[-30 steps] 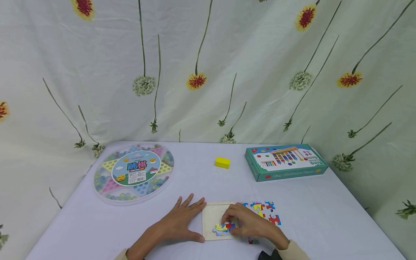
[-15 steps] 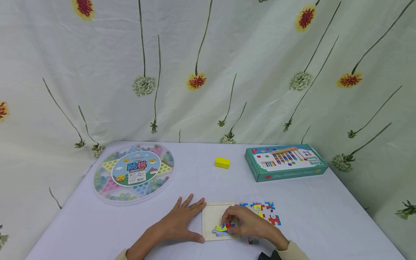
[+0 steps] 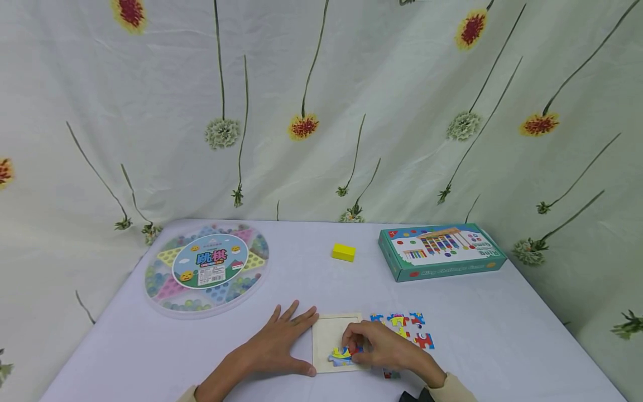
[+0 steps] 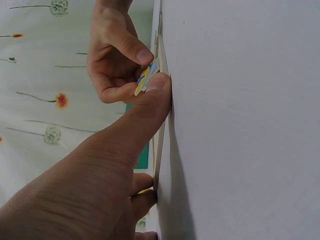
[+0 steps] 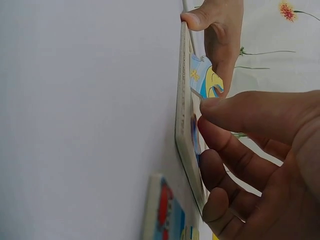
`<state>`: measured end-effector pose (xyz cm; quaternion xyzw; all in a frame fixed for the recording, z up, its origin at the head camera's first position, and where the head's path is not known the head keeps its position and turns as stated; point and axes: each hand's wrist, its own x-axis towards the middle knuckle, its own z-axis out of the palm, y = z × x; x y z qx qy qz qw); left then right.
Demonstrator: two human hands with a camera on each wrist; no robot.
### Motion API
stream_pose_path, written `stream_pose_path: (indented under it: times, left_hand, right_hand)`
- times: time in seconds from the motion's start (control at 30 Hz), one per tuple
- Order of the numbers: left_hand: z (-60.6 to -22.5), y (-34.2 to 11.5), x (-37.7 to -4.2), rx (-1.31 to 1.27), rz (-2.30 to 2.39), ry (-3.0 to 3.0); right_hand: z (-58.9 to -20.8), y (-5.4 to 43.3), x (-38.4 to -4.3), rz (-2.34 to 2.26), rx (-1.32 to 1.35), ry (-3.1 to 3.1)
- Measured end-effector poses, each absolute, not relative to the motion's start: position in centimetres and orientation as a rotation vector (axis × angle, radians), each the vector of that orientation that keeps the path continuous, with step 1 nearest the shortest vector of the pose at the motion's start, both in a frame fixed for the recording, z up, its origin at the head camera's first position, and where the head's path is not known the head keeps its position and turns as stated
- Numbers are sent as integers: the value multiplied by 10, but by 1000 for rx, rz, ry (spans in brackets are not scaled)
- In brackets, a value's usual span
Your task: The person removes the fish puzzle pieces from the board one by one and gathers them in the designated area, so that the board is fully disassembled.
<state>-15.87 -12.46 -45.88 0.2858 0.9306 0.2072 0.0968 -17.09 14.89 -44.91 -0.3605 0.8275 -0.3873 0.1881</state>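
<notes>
My left hand (image 3: 273, 349) lies with fingers spread on the tablecloth, its thumb and index fingertip against the left edge of a pale wooden puzzle tray (image 3: 325, 330). Over the tray's lower right part, my right hand (image 3: 380, 343) pinches a jigsaw puzzle piece between thumb and curled fingers; the fingers partly hide it. Beside that grip, blue and yellow puzzle pieces (image 3: 340, 356) sit in the lower tray. In the right wrist view, a light-blue and yellow piece (image 5: 204, 75) stands tilted up from the tray, right at my thumb tip.
Several loose puzzle pieces (image 3: 423, 340) lie right of the tray, some partly behind my right hand. Farther back are a yellow block (image 3: 344, 252) and a green game box (image 3: 442, 250). A round Chinese checkers set (image 3: 211, 259) lies at the left. A flowered curtain (image 3: 311, 178) hangs behind the table.
My right thumb and fingers have shifted very slightly left over the puzzle pieces, keeping their pinch. The left hand and the tray have stayed in place.
</notes>
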Motion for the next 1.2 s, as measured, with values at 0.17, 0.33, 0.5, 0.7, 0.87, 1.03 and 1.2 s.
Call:
stream_pose_path:
  times: [0.17, 0.33, 0.5, 0.7, 0.87, 1.03, 1.2]
  left_hand:
    - [-458, -125, -159, 848, 619, 2751]
    - [-458, -125, -159, 844, 610, 2752]
    - [-457, -125, -158, 863, 610, 2755]
    - [-457, -126, -158, 873, 628, 2749]
    - [-457, -125, -157, 880, 631, 2752]
    - [-458, -126, -158, 873, 627, 2757]
    - [-456, -125, -158, 860, 624, 2759]
  right_hand:
    - [-449, 149, -171, -1098, -1015, 2323]
    - [-449, 149, -171, -1125, -1018, 2307]
    - [-449, 149, -171, -1125, -1019, 2316]
    - [-448, 149, -171, -1152, -1022, 2298]
    - [-449, 149, -171, -1135, -1060, 2298]
    - [-449, 149, -172, -1121, -1080, 2297]
    - [-449, 149, -171, -1118, -1071, 2297]
